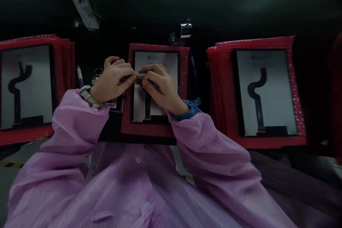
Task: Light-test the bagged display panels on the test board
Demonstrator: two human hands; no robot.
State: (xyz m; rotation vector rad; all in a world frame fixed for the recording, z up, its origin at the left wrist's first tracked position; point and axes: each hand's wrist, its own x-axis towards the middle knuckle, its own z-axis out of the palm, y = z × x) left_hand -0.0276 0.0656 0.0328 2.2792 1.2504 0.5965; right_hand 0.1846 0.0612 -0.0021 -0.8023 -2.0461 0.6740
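Observation:
A display panel with a pale back and dark rim lies on a red bubble-wrap sheet in front of me. From its lower edge a black flex cable rises to my right hand, whose thumb and fingers pinch its upper part. My left hand is closed too, with thumb and index finger at a small gold-brown connector between both hands. Fingers hide how the parts meet. A circuit board with a thin red wire sits partly under my left hand.
Red-wrapped stacks stand at both sides, topped by a left panel and a right panel with curved black flex cables. A white pen, a blue pen and a shiny metal object lie around the middle panel.

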